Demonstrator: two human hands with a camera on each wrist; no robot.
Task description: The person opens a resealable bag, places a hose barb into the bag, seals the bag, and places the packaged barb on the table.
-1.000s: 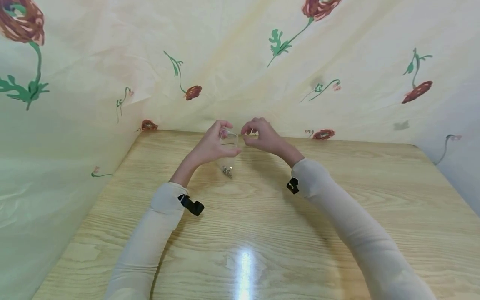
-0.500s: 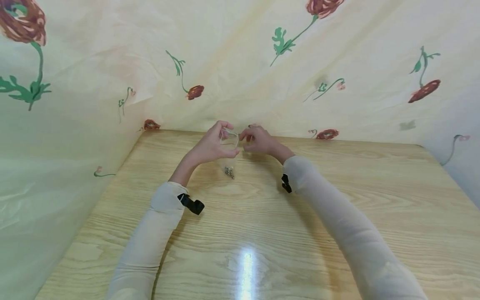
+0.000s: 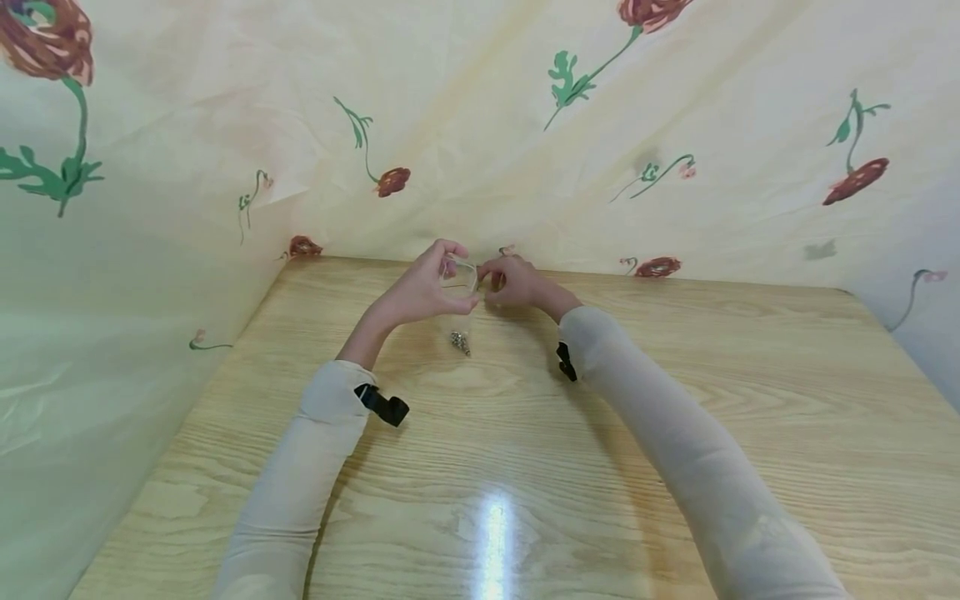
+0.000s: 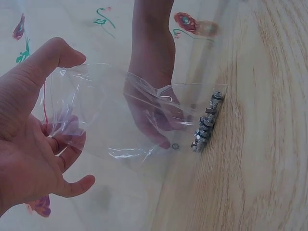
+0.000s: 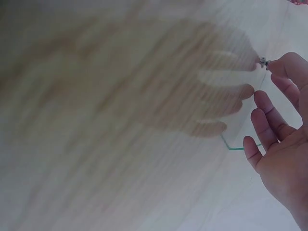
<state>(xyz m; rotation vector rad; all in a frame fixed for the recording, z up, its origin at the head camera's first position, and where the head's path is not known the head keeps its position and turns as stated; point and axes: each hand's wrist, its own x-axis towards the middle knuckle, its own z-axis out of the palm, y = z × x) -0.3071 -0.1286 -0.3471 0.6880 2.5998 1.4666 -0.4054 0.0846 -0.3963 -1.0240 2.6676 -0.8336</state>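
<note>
My left hand [image 3: 423, 287] holds a clear zip bag [image 4: 115, 115] by its mouth, thumb and fingers spread wide so the mouth stands as a loop. A red line runs along the bag's top. Several shiny metal fasteners [image 4: 207, 122] lie bunched at its lower end, close over the table. My right hand [image 3: 517, 282] is beside the mouth, fingers curled, low near the table's back edge. A small metal ring-shaped piece [image 5: 264, 62] shows at its thumb and index fingertips; in the left wrist view the ring [image 4: 175, 146] appears through or past the film.
The wood-grain table [image 3: 420, 467] spreads widely in front and reflects a lamp [image 3: 493, 542]. A flowered cloth [image 3: 480, 125] hangs along the back and left side. Black straps [image 3: 382, 406] sit at both sleeves.
My right hand has moved a little left and down toward the bag's mouth, its fingers curling more. The left hand and bag stay nearly in place.
</note>
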